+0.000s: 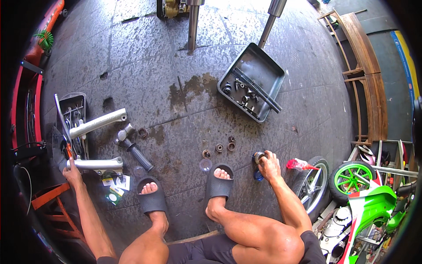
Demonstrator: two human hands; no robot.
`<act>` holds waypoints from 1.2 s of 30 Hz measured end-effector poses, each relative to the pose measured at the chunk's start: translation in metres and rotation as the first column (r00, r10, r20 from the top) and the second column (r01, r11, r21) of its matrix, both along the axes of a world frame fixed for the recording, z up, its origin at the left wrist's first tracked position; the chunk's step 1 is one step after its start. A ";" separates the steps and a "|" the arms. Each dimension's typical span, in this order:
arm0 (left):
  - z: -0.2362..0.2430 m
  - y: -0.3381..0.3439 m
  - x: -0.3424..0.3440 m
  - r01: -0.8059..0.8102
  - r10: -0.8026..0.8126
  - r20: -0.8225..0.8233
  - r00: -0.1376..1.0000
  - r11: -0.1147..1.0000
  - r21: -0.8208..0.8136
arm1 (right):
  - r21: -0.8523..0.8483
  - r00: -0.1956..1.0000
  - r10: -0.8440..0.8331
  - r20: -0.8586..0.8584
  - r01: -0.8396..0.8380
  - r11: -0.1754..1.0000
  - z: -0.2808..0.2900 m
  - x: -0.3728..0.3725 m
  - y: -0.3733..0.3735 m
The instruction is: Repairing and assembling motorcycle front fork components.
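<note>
My left hand is closed around the orange handle of a long silver-shafted tool, which leans over a dark toolbox. Beside that hand lies a silver fork leg, with a second fork leg farther off. My right hand has its fingers curled over a small round metal part, low over the floor. Just below those fingers is a blue round piece. A red bottle with a pointed nozzle lies to the right. Several metal rings, including a rusty ring, sit near my right foot.
A black tray holds a long spring and small parts. A hammer and small packets lie left of centre. Two metal tubes stand ahead. Wheels, including a green-rimmed wheel, and green bodywork crowd the right.
</note>
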State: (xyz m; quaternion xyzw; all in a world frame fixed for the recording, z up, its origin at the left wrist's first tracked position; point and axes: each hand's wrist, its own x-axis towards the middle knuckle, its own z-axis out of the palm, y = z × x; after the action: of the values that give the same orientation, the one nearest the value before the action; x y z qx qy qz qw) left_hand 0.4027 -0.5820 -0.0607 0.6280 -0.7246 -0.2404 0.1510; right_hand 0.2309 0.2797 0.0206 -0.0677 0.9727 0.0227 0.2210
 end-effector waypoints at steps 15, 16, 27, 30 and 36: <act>0.099 0.126 -0.065 0.254 -0.315 -0.032 0.948 0.816 -0.520 | -0.100 0.985 0.038 -0.168 -0.055 0.993 -0.020 0.010 0.022; 0.102 0.131 -0.072 0.291 -0.356 -0.056 0.933 0.835 -0.468 | -0.052 0.992 -0.006 -0.125 0.000 0.999 -0.019 0.011 0.023; 0.033 0.051 -0.175 -0.123 0.147 -0.094 0.985 0.967 0.224 | -0.244 0.932 -0.246 -0.266 0.181 0.953 0.031 0.012 0.034; 0.048 0.073 -0.181 -0.069 0.166 -0.458 0.873 0.973 0.220 | -0.356 0.911 -0.339 -0.236 0.243 0.902 0.058 -0.001 0.023; 0.124 0.187 -0.201 0.411 -0.143 -0.945 0.295 0.912 -0.009 | -0.765 0.829 -0.415 0.374 0.529 0.367 0.130 -0.051 -0.091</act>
State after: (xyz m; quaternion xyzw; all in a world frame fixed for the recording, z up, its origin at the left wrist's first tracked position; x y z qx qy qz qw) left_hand 0.2016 -0.3951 0.0638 0.2552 -0.5717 -0.6597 0.4157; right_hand 0.1796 0.1890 0.1509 0.1141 0.8194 -0.5198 0.2131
